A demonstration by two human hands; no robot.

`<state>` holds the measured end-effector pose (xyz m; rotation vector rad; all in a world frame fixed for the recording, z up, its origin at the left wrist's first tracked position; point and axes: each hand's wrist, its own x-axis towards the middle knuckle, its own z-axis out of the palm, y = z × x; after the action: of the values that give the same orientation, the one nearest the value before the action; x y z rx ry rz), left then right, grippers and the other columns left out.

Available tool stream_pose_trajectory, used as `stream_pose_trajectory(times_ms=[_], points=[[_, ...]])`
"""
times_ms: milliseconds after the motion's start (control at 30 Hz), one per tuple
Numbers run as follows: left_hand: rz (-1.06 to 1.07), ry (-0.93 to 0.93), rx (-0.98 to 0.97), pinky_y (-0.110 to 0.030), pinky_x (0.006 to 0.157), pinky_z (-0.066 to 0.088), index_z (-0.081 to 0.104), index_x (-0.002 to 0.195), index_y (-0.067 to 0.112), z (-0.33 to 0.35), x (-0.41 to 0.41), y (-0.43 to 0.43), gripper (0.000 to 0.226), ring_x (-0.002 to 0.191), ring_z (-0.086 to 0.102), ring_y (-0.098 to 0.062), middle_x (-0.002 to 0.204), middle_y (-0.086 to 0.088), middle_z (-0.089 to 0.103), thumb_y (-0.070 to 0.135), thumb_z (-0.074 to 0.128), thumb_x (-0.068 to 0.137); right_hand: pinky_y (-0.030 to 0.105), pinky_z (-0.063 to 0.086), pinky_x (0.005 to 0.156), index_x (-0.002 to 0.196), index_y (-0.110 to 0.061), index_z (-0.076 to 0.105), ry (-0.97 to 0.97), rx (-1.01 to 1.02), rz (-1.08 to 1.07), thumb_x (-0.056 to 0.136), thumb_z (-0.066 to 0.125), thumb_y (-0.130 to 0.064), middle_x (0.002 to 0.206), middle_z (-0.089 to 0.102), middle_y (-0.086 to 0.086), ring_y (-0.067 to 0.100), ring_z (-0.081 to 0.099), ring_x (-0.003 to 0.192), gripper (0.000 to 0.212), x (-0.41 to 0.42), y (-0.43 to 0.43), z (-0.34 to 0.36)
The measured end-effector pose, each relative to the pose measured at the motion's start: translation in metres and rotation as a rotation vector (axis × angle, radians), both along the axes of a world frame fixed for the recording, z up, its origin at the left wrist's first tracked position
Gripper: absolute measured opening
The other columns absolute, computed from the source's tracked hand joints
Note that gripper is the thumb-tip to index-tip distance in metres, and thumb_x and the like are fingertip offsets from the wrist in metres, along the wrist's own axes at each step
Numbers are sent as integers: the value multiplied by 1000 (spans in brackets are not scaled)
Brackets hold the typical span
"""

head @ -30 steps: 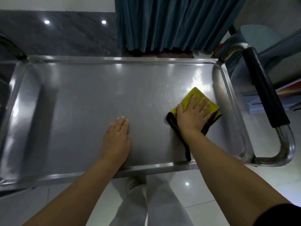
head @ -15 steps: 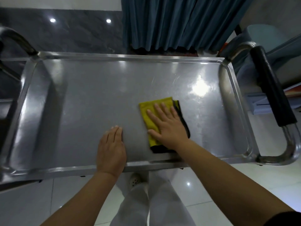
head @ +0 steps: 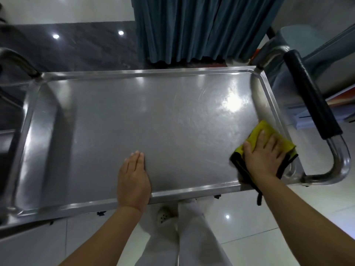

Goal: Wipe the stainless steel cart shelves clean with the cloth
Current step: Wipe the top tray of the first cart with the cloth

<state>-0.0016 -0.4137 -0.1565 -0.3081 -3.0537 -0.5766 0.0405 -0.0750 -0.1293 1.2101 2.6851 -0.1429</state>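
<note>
Teal curtain [head: 192,29] hangs at the back behind the cart, w/ white tile floor [head: 240,217] under me. Most of the view is the steel top shelf [head: 134,116], which has a bright glare patch toward the far right. So the cloth [head: 263,131] (yellow, black trim) is down in the near right corner of the shelf, right up against the side rim, and a black strip of it dangles over the front edge. Got my R hand [head: 264,154] flat on top of it, fingers straight and a bit spread, pressing down, not curled round it. Meanwhile my L hand [head: 133,179] is palm-down on bare steel by the front rim, approx mid-shelf, fingers straight and together, holding nothing. Both hands are well apart. Just past the cloth at the right end is the black-padded push handle [head: 311,93]. One shoe [head: 165,216] shows below the shelf edge.
</note>
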Motion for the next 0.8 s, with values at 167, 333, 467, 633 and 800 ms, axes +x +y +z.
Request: stream_pose_trajectory(times_ms=[167,333,467,633,800], points=[[32,-24,37,-46,106,28,53,127,-5,-1,1,0,43,122,49,-41,130,-22,55,1,41,86,54,-8,115,153,-22,1,6,12,233,95,21,-61,159,-3,17,36,-4,146,73,-31,-87,-8],[0,56,6,-44,103,35,60,118,-8,-1,-1,0,44,111,58,-39,121,-23,61,7,33,86,52,-17,113,152,-30,-3,27,-38,656,86,10,-66,160,-11,10,32,-16,145,76,-62,-169,-16],[-13,89,20,-36,104,34,60,116,-9,2,0,-1,46,108,60,-38,118,-24,62,11,32,87,51,-3,115,151,-31,14,109,-122,961,87,20,-64,160,8,7,30,-2,148,72,-40,-189,-20],[-18,88,17,-54,96,39,59,116,-11,0,0,2,38,108,59,-44,119,-27,60,0,42,85,49,6,114,149,-31,23,139,-62,1003,87,31,-64,157,22,6,30,16,146,71,-20,-116,-23],[16,33,5,-51,102,35,56,122,-10,0,3,4,41,114,53,-45,125,-27,57,1,40,86,43,-8,117,147,-38,-6,-1,13,737,81,7,-70,160,-5,1,22,-10,147,74,-7,-6,-14]])
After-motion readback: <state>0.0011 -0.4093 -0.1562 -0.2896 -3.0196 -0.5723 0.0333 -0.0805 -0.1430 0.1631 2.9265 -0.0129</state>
